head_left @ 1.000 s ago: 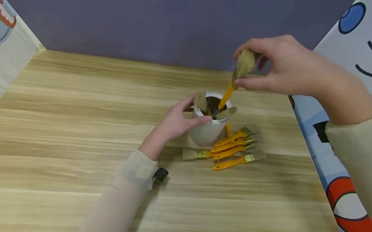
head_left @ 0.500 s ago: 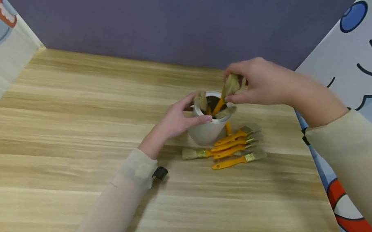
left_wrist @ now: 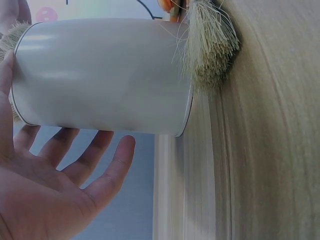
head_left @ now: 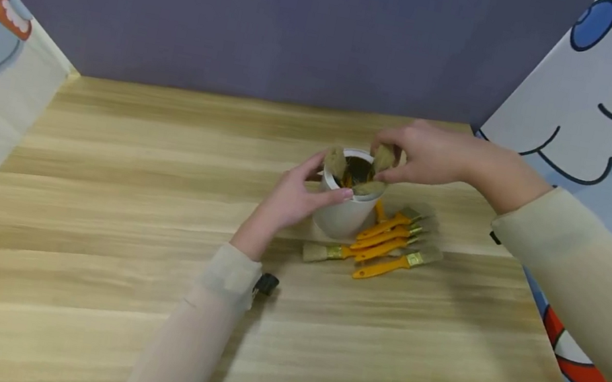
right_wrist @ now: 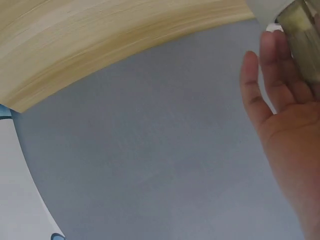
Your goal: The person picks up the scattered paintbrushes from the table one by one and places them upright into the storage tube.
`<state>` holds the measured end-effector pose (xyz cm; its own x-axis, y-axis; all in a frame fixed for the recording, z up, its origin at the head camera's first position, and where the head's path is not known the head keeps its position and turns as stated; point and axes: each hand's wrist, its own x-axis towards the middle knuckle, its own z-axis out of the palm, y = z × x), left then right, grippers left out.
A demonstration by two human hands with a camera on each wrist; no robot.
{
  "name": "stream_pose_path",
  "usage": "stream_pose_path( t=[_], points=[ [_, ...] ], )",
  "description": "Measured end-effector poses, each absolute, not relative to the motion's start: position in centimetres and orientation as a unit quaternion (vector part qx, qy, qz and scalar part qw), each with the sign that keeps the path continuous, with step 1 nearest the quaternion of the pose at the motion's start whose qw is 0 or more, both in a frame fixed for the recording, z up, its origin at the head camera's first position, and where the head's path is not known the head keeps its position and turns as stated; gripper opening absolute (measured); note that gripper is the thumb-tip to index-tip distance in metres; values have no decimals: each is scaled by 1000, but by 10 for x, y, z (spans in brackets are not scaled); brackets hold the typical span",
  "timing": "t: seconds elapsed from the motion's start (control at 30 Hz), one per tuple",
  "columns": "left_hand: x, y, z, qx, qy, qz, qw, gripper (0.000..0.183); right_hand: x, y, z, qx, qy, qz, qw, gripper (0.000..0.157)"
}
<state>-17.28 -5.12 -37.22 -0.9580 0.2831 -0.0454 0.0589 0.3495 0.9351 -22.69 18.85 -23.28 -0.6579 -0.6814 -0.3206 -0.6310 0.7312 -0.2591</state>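
A white cup (head_left: 340, 219) stands upright on the table, holding paintbrushes handle down, bristles showing at its rim. My left hand (head_left: 295, 199) grips the cup near its rim, thumb in front and fingers behind. My right hand (head_left: 432, 155) pinches the bristle end of a paintbrush (head_left: 384, 158) at the right side of the rim; its handle is inside the cup. Bristles of two other brushes lean at the left (head_left: 335, 163) and front of the rim. In the left wrist view, the cup wall (left_wrist: 100, 75) fills the space above my fingers.
Several yellow-handled paintbrushes (head_left: 385, 242) lie in a loose pile just right of and in front of the cup. One brush (head_left: 315, 252) points its bristles left. A grey-purple wall (head_left: 250, 17) rises behind the wooden table (head_left: 122, 220); cartoon-printed panels flank it.
My right hand has come down to the cup, lowering the paintbrush's handle into it, and the bristles now lean at the right rim. My left hand keeps its grip on the cup.
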Motion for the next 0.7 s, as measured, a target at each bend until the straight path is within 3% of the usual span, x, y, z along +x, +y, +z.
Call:
stream_pose_path(
  t=[0.23, 0.7],
  points=[
    [-173, -50, -371, 104, 818, 556, 107, 88, -228, 197, -234, -360, 906, -66, 211, 45],
    [-174, -49, -371, 97, 817, 560, 102, 92, -216, 235, -202, -326, 932, -85, 137, 55]
  ],
)
